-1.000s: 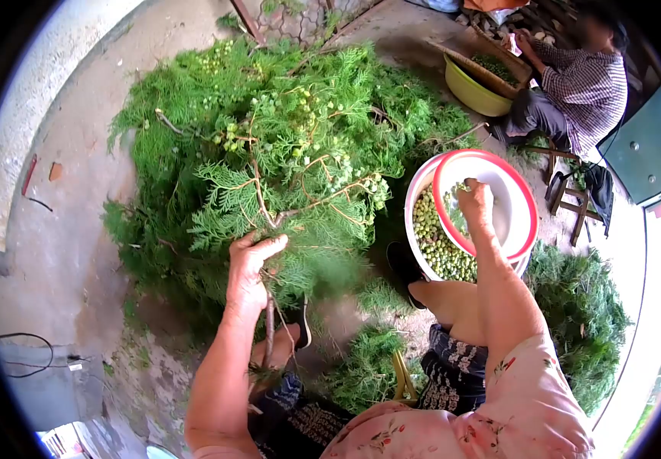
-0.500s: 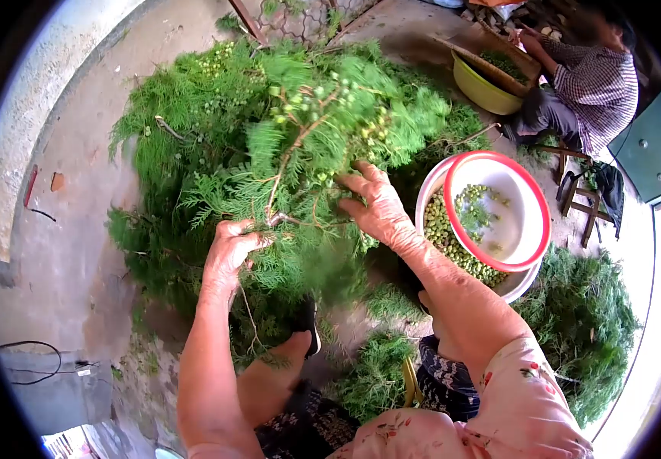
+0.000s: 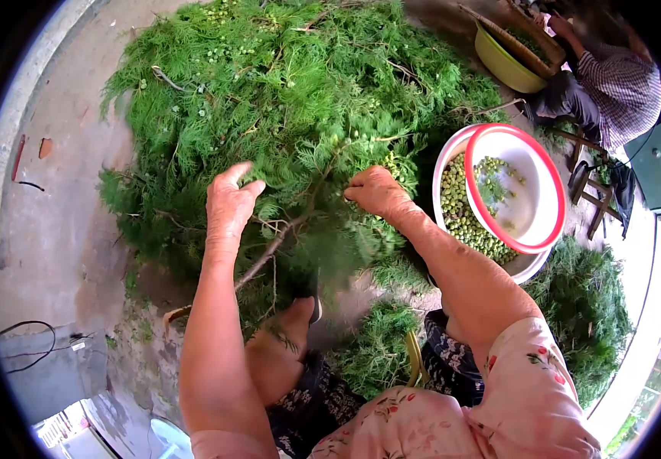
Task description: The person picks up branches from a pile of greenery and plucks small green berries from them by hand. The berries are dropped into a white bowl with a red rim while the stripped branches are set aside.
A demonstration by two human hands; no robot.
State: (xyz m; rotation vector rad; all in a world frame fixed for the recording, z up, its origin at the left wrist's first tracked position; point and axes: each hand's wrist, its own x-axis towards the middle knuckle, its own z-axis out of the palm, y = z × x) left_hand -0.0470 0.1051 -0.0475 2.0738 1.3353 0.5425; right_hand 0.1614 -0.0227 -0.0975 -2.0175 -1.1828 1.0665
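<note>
A cut conifer branch (image 3: pixel 273 246) with feathery green sprays lies in front of me, its bare stem slanting down toward my left forearm. My left hand (image 3: pixel 229 205) is above the foliage left of this stem, thumb and forefinger apart, and seems to hold nothing. To the right of the stem, my right hand (image 3: pixel 380 191) has its fingers curled together at the sprays; what is between them is hidden. Small yellow-green cones (image 3: pixel 401 170) show beside that hand. Beneath both hands spreads a large heap of conifer branches (image 3: pixel 215 115).
On my right stands a white basin (image 3: pixel 439 172) of green cones, with a red-rimmed bowl (image 3: pixel 558 200) tilted in it. Another conifer pile (image 3: pixel 587 306) lies beyond. A person (image 3: pixel 613 99) sits at the upper right by a yellow-green tub (image 3: pixel 502 65) holding a woven tray.
My left hand has come off the stem and opened. The branch has dropped lower toward my legs. My right hand has shifted slightly, its fingers now curled in, and the view has tilted downward.
</note>
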